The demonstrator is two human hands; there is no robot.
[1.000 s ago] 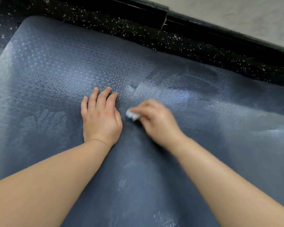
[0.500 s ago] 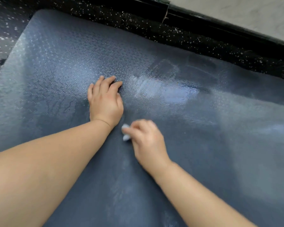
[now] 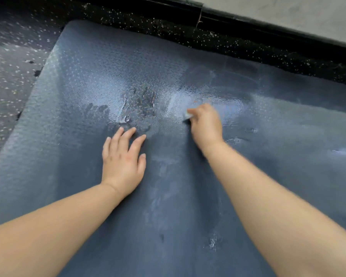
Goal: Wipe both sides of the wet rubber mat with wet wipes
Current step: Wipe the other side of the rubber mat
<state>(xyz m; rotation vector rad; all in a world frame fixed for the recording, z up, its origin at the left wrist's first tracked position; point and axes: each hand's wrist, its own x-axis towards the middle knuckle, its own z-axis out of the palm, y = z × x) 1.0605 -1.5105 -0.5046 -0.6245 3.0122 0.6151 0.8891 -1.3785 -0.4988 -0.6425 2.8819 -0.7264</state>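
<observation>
The dark blue-grey, diamond-textured rubber mat (image 3: 248, 176) lies flat on the floor and fills most of my view, its far edge running close along the wall. My right hand (image 3: 206, 124) pinches a small, crumpled white wet wipe (image 3: 188, 116) between thumb and curled fingers and presses it onto the mat at the middle, on a glossy wet streak. Half a second ago that hand was nearer to me, just beside my left wrist; it has now swept away from me, so the stroke runs near to far over the centre strip. My left hand (image 3: 124, 158) has slid back towards me and rests flat with its fingers spread and holding nothing, bracing the mat. Just beyond its fingertips a wet handprint (image 3: 142, 106) marks where it pressed before, and I judge that patch will need another pass. Only this upper face is being wiped; the underside is not yet turned up, so the task looks well short of half done. Around the mat, to the left and far side, is a black floor with white speckles (image 3: 12, 76), then a black skirting strip (image 3: 248, 27) and a pale grey wall (image 3: 288, 13).
</observation>
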